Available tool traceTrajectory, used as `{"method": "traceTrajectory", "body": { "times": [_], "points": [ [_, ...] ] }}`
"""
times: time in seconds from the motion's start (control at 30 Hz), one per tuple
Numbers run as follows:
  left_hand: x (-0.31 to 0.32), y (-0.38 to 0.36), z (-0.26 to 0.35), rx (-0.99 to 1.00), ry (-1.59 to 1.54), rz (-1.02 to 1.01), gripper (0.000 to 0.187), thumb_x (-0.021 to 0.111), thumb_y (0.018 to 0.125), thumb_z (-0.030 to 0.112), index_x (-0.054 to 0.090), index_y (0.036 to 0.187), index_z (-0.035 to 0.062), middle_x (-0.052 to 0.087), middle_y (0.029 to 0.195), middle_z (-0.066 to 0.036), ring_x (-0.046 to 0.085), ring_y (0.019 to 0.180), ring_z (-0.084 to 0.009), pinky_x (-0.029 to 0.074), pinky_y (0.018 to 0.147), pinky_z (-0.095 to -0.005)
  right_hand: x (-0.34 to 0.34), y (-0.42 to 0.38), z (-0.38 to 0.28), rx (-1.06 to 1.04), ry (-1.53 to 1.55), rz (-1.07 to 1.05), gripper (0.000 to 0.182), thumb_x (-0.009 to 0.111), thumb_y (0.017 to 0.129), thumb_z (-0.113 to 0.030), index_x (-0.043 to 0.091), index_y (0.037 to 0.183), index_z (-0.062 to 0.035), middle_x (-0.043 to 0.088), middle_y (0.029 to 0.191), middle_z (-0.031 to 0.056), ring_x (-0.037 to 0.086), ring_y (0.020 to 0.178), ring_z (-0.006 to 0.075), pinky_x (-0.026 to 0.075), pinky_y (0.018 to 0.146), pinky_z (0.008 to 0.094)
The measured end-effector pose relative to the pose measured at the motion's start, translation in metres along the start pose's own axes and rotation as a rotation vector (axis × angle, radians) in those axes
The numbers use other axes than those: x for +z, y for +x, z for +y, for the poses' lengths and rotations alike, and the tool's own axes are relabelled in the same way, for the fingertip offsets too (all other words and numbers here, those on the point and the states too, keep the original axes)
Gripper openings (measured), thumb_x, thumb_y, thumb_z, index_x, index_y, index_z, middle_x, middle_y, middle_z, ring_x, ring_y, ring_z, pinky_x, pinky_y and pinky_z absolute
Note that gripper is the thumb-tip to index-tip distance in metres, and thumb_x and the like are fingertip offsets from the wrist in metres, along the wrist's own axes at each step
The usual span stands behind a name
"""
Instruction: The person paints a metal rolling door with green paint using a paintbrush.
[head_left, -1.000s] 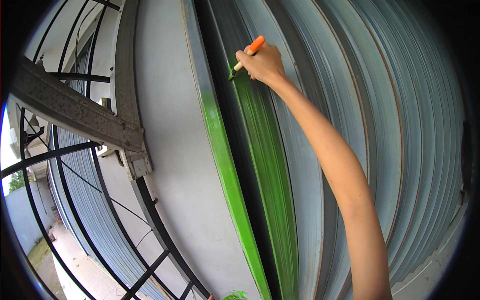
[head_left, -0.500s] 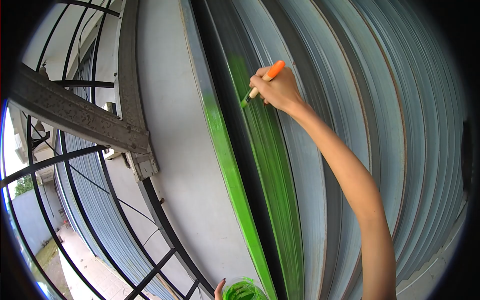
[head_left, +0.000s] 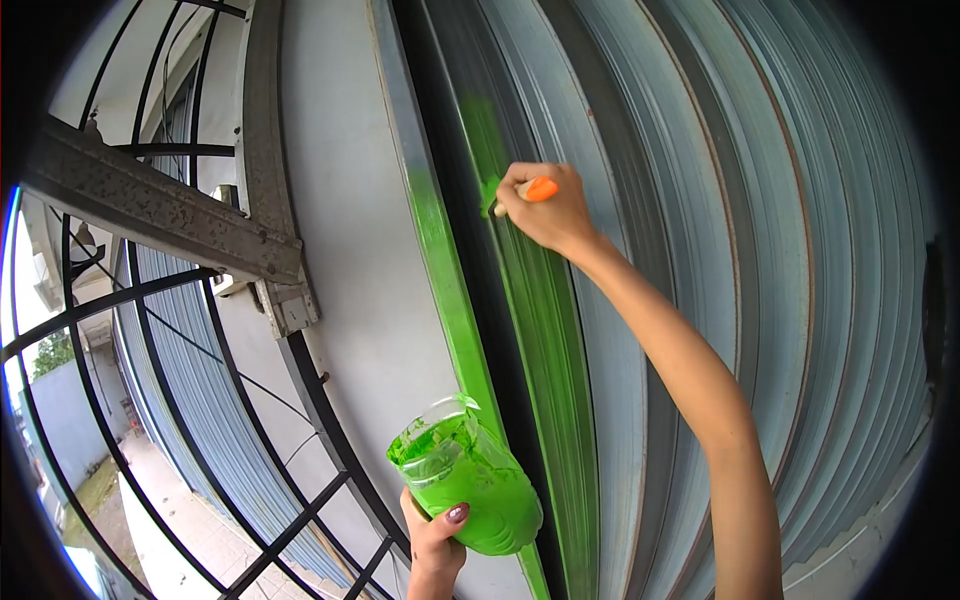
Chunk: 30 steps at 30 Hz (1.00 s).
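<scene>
My right hand (head_left: 548,212) is closed around a paintbrush (head_left: 541,189) with an orange-tipped wooden handle. Its bristles are against a ridge of the corrugated metal shutter (head_left: 625,330), beside a fresh green patch. Green paint (head_left: 545,330) covers the lower part of that ridge, thinner and streaky toward the top. At the bottom centre, my left hand (head_left: 438,535) grips a clear plastic jar (head_left: 470,490) of bright green paint, tilted, with paint smeared inside its rim. The thumb shows on the near side; the other fingers are mostly hidden.
A metal edge strip (head_left: 455,310) left of the dark groove is green below and bare grey above. White wall (head_left: 350,300) lies beside it. At left stand a rusty steel beam (head_left: 150,205) and a black barred gate (head_left: 240,400), with a tiled floor beyond.
My left hand has raised the paint jar from the bottom edge into full view. My right hand has shifted slightly down and left, and the brush handle now points more toward me.
</scene>
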<state>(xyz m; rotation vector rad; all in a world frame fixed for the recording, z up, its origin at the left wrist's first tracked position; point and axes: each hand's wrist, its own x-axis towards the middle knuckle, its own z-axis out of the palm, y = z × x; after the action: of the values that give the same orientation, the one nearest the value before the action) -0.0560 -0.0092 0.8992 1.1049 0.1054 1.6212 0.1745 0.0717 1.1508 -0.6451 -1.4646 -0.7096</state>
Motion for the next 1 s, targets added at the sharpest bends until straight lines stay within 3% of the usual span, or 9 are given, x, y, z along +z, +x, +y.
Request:
{"method": "traceTrajectory", "body": {
  "times": [0.13, 0.23, 0.37, 0.47, 0.6, 0.63, 0.87, 0.93, 1.0],
  "points": [
    [-0.009, -0.002, -0.003, -0.024, 0.026, -0.055, 0.068, 0.079, 0.061, 0.019, 0.049, 0.117, -0.0055, 0.061, 0.103, -0.013, 0.062, 0.09, -0.0228, 0.05, 0.081, -0.0343, -0.01, -0.009, 0.001, 0.018, -0.124, -0.202, 0.029, 0.056, 0.071, -0.014, 0.046, 0.044, -0.0071, 0.05, 0.041, 0.0065, 0.045, 0.035, 0.0198, 0.036, 0.041, 0.0329],
    [-0.008, -0.002, -0.005, -0.031, 0.0, -0.04, 0.068, 0.078, 0.062, 0.019, 0.049, 0.117, -0.0057, 0.061, 0.104, -0.013, 0.062, 0.091, -0.0228, 0.05, 0.081, -0.0346, -0.003, 0.013, -0.008, -0.067, 0.198, 0.158, 0.03, 0.056, 0.07, -0.014, 0.043, 0.044, -0.0068, 0.046, 0.04, 0.0069, 0.041, 0.035, 0.0205, 0.032, 0.04, 0.035],
    [-0.016, -0.004, -0.005, -0.036, -0.01, -0.03, 0.067, 0.077, 0.062, 0.019, 0.049, 0.118, -0.006, 0.061, 0.103, -0.014, 0.062, 0.091, -0.023, 0.05, 0.081, -0.035, -0.002, -0.008, -0.002, -0.159, -0.167, -0.269, 0.024, 0.056, 0.071, -0.014, 0.054, 0.049, -0.0066, 0.052, 0.044, 0.0066, 0.044, 0.036, 0.0205, 0.036, 0.041, 0.0324],
    [-0.018, -0.005, -0.001, -0.045, -0.017, -0.026, 0.068, 0.077, 0.062, 0.019, 0.048, 0.118, -0.0064, 0.061, 0.103, -0.014, 0.062, 0.091, -0.0235, 0.051, 0.081, -0.0354, -0.009, 0.008, -0.005, -0.08, -0.037, -0.073, 0.024, 0.055, 0.071, -0.013, 0.052, 0.047, -0.0069, 0.049, 0.041, 0.0065, 0.043, 0.036, 0.0203, 0.034, 0.04, 0.0328],
    [-0.021, -0.006, 0.003, -0.044, -0.077, -0.045, 0.067, 0.076, 0.063, 0.019, 0.048, 0.118, -0.0069, 0.061, 0.103, -0.014, 0.063, 0.09, -0.0241, 0.051, 0.081, -0.0357, -0.003, 0.011, 0.007, -0.087, -0.079, -0.071, 0.026, 0.055, 0.07, -0.013, 0.049, 0.045, -0.0072, 0.051, 0.041, 0.0048, 0.044, 0.036, 0.0183, 0.034, 0.04, 0.0308],
    [-0.023, -0.006, 0.004, -0.043, -0.094, -0.059, 0.067, 0.076, 0.063, 0.019, 0.048, 0.118, -0.007, 0.061, 0.102, -0.014, 0.063, 0.09, -0.0242, 0.051, 0.08, -0.0358, -0.008, 0.007, 0.002, -0.02, -0.104, -0.23, 0.024, 0.054, 0.071, -0.012, 0.054, 0.048, -0.0071, 0.056, 0.044, 0.004, 0.049, 0.038, 0.0168, 0.038, 0.041, 0.0289],
    [-0.037, -0.01, -0.001, -0.092, 0.001, -0.099, 0.078, 0.073, 0.068, 0.028, 0.038, 0.132, 0.0006, 0.052, 0.118, -0.018, 0.056, 0.105, -0.0332, 0.05, 0.087, -0.0456, 0.001, 0.004, -0.004, -0.114, 0.107, 0.164, 0.026, 0.054, 0.073, -0.013, 0.054, 0.047, -0.0083, 0.057, 0.044, 0.0025, 0.05, 0.038, 0.0139, 0.037, 0.04, 0.0278],
    [-0.038, -0.011, 0.001, -0.083, -0.013, -0.096, 0.077, 0.073, 0.068, 0.028, 0.038, 0.132, 0.0012, 0.052, 0.119, -0.018, 0.056, 0.106, -0.0334, 0.05, 0.088, -0.0458, -0.007, -0.009, -0.006, -0.001, -0.088, -0.236, 0.033, 0.054, 0.074, -0.013, 0.045, 0.042, -0.0091, 0.056, 0.043, 0.0027, 0.049, 0.037, 0.0143, 0.033, 0.038, 0.0292],
    [-0.041, -0.012, 0.002, -0.074, -0.018, -0.082, 0.077, 0.073, 0.069, 0.028, 0.038, 0.132, 0.0016, 0.052, 0.12, -0.018, 0.056, 0.106, -0.0336, 0.05, 0.088, -0.0459, -0.01, -0.012, -0.008, -0.071, -0.242, -0.262, 0.029, 0.055, 0.074, -0.013, 0.05, 0.046, -0.0081, 0.055, 0.043, 0.0029, 0.049, 0.037, 0.0144, 0.035, 0.039, 0.0293]
  ]
}}
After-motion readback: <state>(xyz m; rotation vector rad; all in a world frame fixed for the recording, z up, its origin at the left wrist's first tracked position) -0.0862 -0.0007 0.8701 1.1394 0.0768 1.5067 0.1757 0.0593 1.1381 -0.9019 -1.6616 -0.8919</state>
